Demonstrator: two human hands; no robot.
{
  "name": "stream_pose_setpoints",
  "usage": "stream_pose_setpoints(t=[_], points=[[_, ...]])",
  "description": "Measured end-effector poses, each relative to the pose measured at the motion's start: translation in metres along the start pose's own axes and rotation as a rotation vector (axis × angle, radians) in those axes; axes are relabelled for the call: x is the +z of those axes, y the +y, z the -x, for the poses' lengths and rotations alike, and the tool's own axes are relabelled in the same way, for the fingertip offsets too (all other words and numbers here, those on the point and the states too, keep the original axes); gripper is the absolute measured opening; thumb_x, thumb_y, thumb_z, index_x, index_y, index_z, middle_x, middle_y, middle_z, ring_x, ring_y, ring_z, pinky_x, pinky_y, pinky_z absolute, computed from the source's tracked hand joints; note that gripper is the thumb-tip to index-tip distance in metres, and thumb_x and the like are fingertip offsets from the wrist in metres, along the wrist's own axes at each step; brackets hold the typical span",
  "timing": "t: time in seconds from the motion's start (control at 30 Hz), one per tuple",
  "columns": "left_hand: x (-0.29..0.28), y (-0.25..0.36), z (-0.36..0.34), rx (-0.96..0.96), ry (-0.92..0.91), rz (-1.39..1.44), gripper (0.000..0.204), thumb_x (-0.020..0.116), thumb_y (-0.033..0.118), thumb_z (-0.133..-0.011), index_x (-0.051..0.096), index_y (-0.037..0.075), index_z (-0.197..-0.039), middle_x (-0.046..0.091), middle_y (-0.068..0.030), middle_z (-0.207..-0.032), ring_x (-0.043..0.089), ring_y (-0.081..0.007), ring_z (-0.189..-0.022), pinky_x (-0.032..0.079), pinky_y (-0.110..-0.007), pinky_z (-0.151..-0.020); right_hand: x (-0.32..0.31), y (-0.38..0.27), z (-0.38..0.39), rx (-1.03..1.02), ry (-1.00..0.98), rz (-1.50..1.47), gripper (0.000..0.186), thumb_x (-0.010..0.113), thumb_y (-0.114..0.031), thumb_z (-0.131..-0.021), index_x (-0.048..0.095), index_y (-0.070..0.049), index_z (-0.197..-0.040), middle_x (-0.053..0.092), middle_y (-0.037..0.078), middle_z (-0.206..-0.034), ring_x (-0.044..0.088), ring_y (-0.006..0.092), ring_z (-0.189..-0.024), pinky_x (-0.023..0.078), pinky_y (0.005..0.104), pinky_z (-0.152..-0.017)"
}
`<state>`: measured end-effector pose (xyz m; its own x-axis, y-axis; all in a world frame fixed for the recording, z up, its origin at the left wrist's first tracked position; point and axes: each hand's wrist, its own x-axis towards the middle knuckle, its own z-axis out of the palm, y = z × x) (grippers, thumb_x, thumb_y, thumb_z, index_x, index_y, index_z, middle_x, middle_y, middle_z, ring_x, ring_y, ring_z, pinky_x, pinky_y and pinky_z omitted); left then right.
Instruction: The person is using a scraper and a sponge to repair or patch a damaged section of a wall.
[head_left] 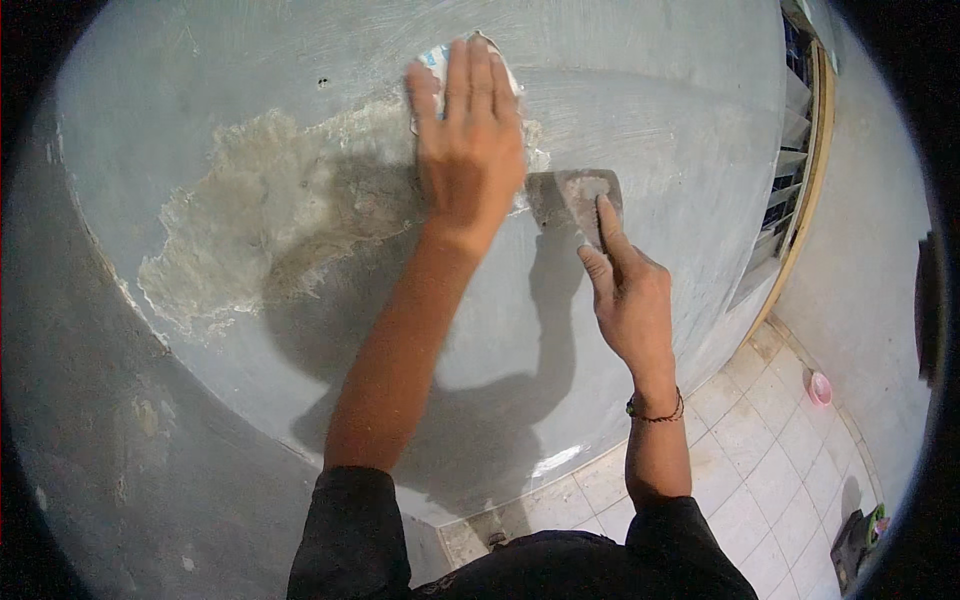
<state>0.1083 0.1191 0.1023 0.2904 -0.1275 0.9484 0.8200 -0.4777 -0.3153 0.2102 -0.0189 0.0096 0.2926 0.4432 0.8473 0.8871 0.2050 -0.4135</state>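
Observation:
On the grey wall [650,80] my left hand [468,150] lies stretched out, holding a white sheet with blue marks [437,60] against the surface. Its fingers are slightly blurred and hide most of the sheet; the thumb does not show. My right hand [634,305] grips a putty knife [592,188] with a broad blade coated in dried grey residue. Along the blade runs my right index finger, with the thumb at its left side. A rough, pale patch [235,215] spreads over the wall left of my left hand, partly under my arm's shadow.
A louvred window [790,180] in a wooden frame stands at the right. Below it, white floor tiles [745,440] bear a pink bowl [820,388] and a dark bag-like item [852,545]. Another wall [90,430] meets this one at the left corner.

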Motion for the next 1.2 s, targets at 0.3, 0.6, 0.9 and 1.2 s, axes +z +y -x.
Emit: stream_pose_setpoints(t=[0.3, 0.6, 0.9, 1.2], points=[[0.011, -0.002, 0.001, 0.174, -0.004, 0.042, 0.045, 0.055, 0.02, -0.087, 0.049, 0.001, -0.128, 0.044, -0.0118, -0.138, 0.036, -0.0234, -0.132, 0.026, -0.048, -0.108, -0.016, 0.007, -0.004, 0.154, 0.026, -0.041, 0.046, 0.058, -0.025, -0.09, 0.05, -0.007, -0.131, 0.055, 0.015, -0.059, 0.048, 0.019, -0.05, 0.043, 0.0316, -0.054], [0.012, 0.0, -0.003, 0.253, 0.009, 0.124, 0.04, 0.054, 0.01, -0.085, 0.052, -0.005, -0.122, 0.047, -0.014, -0.135, 0.038, -0.0235, -0.13, 0.028, -0.044, -0.108, -0.031, 0.028, 0.011, 0.075, 0.141, -0.053, 0.047, 0.059, -0.027, -0.09, 0.049, -0.008, -0.132, 0.051, 0.01, -0.056, 0.042, 0.015, -0.048, 0.04, 0.0273, -0.05], [0.006, -0.009, 0.029, 0.35, 0.046, 0.138, 0.042, 0.059, 0.016, -0.083, 0.054, -0.002, -0.121, 0.047, -0.0142, -0.134, 0.041, -0.0247, -0.128, 0.029, -0.049, -0.106, -0.038, 0.01, 0.014, 0.112, 0.038, -0.057, 0.051, 0.063, -0.028, -0.086, 0.05, -0.005, -0.129, 0.049, 0.01, -0.056, 0.043, 0.0176, -0.049, 0.04, 0.0293, -0.05], [-0.024, -0.001, 0.08, 0.154, -0.306, 0.355, 0.047, 0.058, 0.019, -0.086, 0.048, 0.004, -0.129, 0.045, -0.0078, -0.138, 0.039, -0.0254, -0.13, 0.029, -0.05, -0.106, 0.002, -0.001, -0.04, -0.048, 0.116, 0.227, 0.042, 0.06, -0.023, -0.087, 0.054, -0.008, -0.125, 0.057, 0.021, -0.068, 0.054, 0.0334, -0.058, 0.045, 0.0392, -0.056]])
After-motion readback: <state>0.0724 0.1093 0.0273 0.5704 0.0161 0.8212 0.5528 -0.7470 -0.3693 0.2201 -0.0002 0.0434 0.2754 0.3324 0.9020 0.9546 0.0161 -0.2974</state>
